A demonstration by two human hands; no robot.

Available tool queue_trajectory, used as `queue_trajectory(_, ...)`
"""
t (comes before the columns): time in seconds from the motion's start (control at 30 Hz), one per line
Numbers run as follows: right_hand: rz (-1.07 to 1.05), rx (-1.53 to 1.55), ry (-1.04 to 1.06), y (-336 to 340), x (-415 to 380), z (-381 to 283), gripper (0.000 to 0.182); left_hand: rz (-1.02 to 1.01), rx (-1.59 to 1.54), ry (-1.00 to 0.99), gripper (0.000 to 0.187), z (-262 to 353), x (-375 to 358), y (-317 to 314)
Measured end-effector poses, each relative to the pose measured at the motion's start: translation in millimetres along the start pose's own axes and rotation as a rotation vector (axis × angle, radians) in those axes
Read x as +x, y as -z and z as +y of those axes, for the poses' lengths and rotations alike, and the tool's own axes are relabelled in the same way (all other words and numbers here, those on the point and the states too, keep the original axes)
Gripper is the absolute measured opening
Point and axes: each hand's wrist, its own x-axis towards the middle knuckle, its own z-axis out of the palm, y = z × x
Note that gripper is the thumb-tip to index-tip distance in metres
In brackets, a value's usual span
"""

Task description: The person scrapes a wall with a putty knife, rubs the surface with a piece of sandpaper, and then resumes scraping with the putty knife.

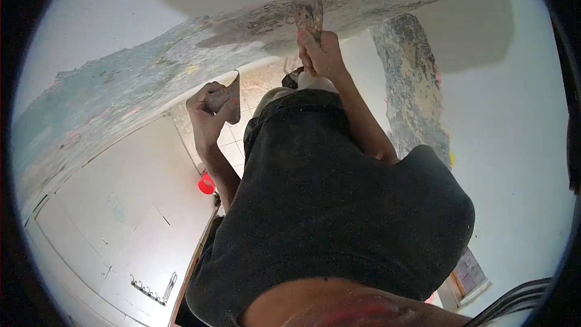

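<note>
My right hand [321, 54] is wrapped round the handle of a plaster-smeared putty knife [308, 13]. Its blade points at the wall and appears to touch the rough strip [260, 27], where the white coat is gone and grey, patchy plaster shows. Off to the left and lower, my left hand [209, 109] grips a wide-bladed scraper [229, 100] with a dull, stained surface. That scraper is held away from the wall, in front of my body. How its handle sits in the palm is hidden by the fingers.
Another stripped patch [411, 69] runs down the wall on the right. Below, a red bucket [206, 184] is near the tiled floor [229, 139]. A white door [121, 206] and a hook rack [151, 290] are at lower left. A window [469, 272] shows at lower right.
</note>
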Motion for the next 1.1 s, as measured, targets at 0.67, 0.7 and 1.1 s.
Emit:
queue_trajectory(0.67, -0.012, 0.024, -0.04, -0.3, 9.0, 17.5, 0.052, -0.01, 0.02, -0.002, 0.023, 6.7, -6.9, -0.4)
queue_trajectory(0.7, -0.019, 0.029, -0.026, -3.9, 8.6, 10.1, 0.051, -0.007, 0.036, -0.014, 0.023, 6.6, -8.4, 0.6)
queue_trajectory(1.1, 0.0, 0.076, 0.017, -13.6, 5.5, -5.8, 0.043, -0.028, 0.023, 0.035, 0.021, 0.6, -3.7, 3.4)
